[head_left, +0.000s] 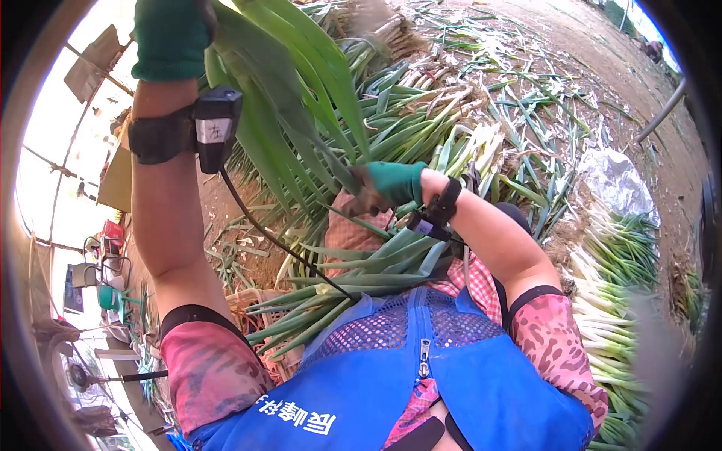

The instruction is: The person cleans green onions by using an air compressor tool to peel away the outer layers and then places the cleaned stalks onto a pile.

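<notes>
My left hand (173, 39), in a green glove, is raised at the top left; its fingers are largely cut off by the frame's edge. Right beside it, broad green onion leaves (282, 79) spread large and close to the camera. Whether the left hand grips them cannot be made out. My right hand (385, 188), in a green glove with a dark palm, is bent in front of my chest, its fingers closed on the lower end of a long leaf. Below it, more cut-looking green onion tops (342, 289) lie across my lap, against the blue vest (421, 368).
Piles of green onions (429, 113) cover the ground ahead. A row of onions with white stalks (602, 301) lies at the right, near a silvery plastic sheet (618, 180). Loose leaves litter the soil (541, 45). A green stool-like object (109, 297) stands at the left.
</notes>
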### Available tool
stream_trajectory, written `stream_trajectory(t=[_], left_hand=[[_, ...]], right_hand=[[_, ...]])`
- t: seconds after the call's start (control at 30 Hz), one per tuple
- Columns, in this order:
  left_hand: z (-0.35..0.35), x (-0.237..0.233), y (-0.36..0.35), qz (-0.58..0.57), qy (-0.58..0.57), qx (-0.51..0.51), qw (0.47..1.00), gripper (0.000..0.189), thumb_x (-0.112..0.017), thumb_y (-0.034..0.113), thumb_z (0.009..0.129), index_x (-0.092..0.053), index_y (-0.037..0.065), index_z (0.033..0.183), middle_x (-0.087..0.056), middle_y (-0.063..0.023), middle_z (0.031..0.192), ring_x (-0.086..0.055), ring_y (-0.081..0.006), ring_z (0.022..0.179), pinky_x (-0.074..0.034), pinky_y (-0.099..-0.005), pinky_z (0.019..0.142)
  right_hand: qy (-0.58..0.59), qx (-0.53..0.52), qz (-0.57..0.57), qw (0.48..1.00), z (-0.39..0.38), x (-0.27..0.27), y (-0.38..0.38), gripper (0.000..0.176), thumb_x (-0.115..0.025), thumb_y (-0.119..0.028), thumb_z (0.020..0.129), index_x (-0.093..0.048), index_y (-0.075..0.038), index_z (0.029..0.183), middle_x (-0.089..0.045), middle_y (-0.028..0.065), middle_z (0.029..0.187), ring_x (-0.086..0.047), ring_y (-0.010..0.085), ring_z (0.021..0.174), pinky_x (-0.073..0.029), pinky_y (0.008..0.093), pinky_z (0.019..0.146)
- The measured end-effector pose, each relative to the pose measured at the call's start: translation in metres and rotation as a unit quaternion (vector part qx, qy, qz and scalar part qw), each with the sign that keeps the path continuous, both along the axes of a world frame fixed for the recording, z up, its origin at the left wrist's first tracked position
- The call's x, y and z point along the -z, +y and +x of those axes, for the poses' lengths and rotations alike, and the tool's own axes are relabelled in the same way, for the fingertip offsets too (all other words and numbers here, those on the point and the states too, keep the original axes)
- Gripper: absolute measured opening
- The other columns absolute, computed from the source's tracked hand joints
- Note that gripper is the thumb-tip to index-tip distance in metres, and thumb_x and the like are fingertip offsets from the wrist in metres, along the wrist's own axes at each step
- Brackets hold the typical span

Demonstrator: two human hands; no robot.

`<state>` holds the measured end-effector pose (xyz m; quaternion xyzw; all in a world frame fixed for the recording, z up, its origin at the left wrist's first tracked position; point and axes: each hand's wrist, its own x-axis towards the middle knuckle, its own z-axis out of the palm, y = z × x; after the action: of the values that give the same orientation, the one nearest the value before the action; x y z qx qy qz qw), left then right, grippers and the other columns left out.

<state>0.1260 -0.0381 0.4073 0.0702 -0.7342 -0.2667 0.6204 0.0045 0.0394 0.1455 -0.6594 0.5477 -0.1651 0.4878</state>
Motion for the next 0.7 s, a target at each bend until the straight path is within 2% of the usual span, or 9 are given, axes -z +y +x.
stream_trajectory(t=[0.07,0.13,0.2,0.3,0.33,0.43,0.53,0.63,0.7], left_hand=[[0.007,-0.009,-0.013,-0.032,0.037,-0.006,0.999,0.03,-0.067,0.021,0.093,-0.06,0.0,0.112,-0.063,-0.0052,0.095,-0.06,-0.015,0.086,-0.049,-0.0279,0.076],[0.011,-0.019,-0.019,-0.059,0.081,-0.013,0.995,0.031,-0.068,0.021,0.093,-0.06,-0.001,0.113,-0.063,-0.005,0.093,-0.06,-0.0145,0.087,-0.049,-0.0279,0.076],[0.012,-0.024,-0.014,-0.063,0.063,-0.042,0.995,0.033,-0.067,0.022,0.093,-0.06,-0.001,0.115,-0.064,-0.0056,0.095,-0.061,-0.0149,0.088,-0.05,-0.0283,0.077],[0.029,-0.027,0.002,-0.047,-0.135,-0.143,0.979,0.042,-0.067,0.029,0.094,-0.059,-0.003,0.119,-0.065,-0.0087,0.106,-0.063,-0.0193,0.095,-0.052,-0.0316,0.081],[0.02,-0.021,0.006,-0.018,-0.096,-0.111,0.989,0.042,-0.067,0.03,0.093,-0.059,-0.003,0.119,-0.065,-0.0086,0.106,-0.063,-0.0198,0.095,-0.052,-0.0317,0.081],[-0.006,-0.003,0.026,0.017,-0.051,-0.003,0.999,0.042,-0.067,0.03,0.093,-0.059,-0.003,0.118,-0.065,-0.0088,0.105,-0.063,-0.0213,0.098,-0.052,-0.0323,0.084],[-0.016,0.002,0.036,0.019,-0.067,0.067,0.995,0.042,-0.068,0.03,0.093,-0.059,-0.003,0.117,-0.065,-0.0093,0.104,-0.063,-0.0221,0.099,-0.052,-0.0326,0.086],[-0.021,0.003,0.039,0.011,-0.062,0.052,0.997,0.04,-0.068,0.029,0.093,-0.059,-0.002,0.116,-0.065,-0.0095,0.101,-0.063,-0.0216,0.097,-0.051,-0.0324,0.085],[-0.018,-0.001,0.033,-0.013,-0.053,0.032,0.998,0.037,-0.068,0.028,0.093,-0.059,-0.002,0.114,-0.064,-0.0086,0.098,-0.062,-0.02,0.093,-0.051,-0.0318,0.083]], right_hand=[[0.163,-0.004,-0.097,0.982,-0.011,0.052,-0.002,0.052,-0.067,-0.045,0.084,-0.063,0.0,0.112,-0.07,0.0158,0.09,-0.068,0.0293,0.078,-0.054,0.0392,0.073],[0.256,0.082,-0.058,0.961,-0.026,0.075,0.001,0.043,-0.064,-0.039,0.084,-0.07,-0.006,0.11,-0.07,0.0205,0.103,-0.067,0.0373,0.099,-0.053,0.0436,0.088],[0.285,0.123,-0.1,0.945,-0.043,0.069,0.013,0.039,-0.062,-0.037,0.084,-0.069,-0.005,0.106,-0.07,0.0208,0.102,-0.067,0.0367,0.099,-0.053,0.0438,0.086],[0.061,0.249,-0.371,0.892,-0.042,0.013,0.01,0.02,-0.062,-0.023,0.088,-0.065,-0.005,0.096,-0.069,0.0172,0.09,-0.068,0.0325,0.086,-0.053,0.0423,0.077],[-0.112,0.207,-0.465,0.853,-0.044,-0.007,0.0,0.023,-0.064,-0.014,0.093,-0.066,-0.005,0.114,-0.07,0.0069,0.084,-0.065,0.0116,0.074,-0.052,0.0273,0.063],[-0.213,0.125,-0.641,0.726,-0.04,-0.081,-0.019,0.036,-0.068,-0.013,0.092,-0.059,-0.003,0.126,-0.065,0.0021,0.1,-0.063,0.0096,0.088,-0.052,0.0238,0.076],[-0.248,0.074,-0.534,0.805,-0.023,-0.136,0.01,0.041,-0.073,-0.013,0.089,-0.058,-0.002,0.125,-0.064,0.0046,0.105,-0.062,0.0096,0.091,-0.052,0.0262,0.08],[-0.223,0.102,-0.529,0.813,-0.028,-0.109,-0.007,0.042,-0.076,-0.025,0.086,-0.062,0.001,0.116,-0.069,0.0098,0.094,-0.064,0.0147,0.08,-0.053,0.0308,0.072],[-0.195,0.116,-0.399,0.888,-0.025,-0.053,-0.009,0.042,-0.074,-0.033,0.085,-0.064,-0.005,0.115,-0.069,0.0116,0.09,-0.063,0.016,0.077,-0.052,0.0328,0.074]])
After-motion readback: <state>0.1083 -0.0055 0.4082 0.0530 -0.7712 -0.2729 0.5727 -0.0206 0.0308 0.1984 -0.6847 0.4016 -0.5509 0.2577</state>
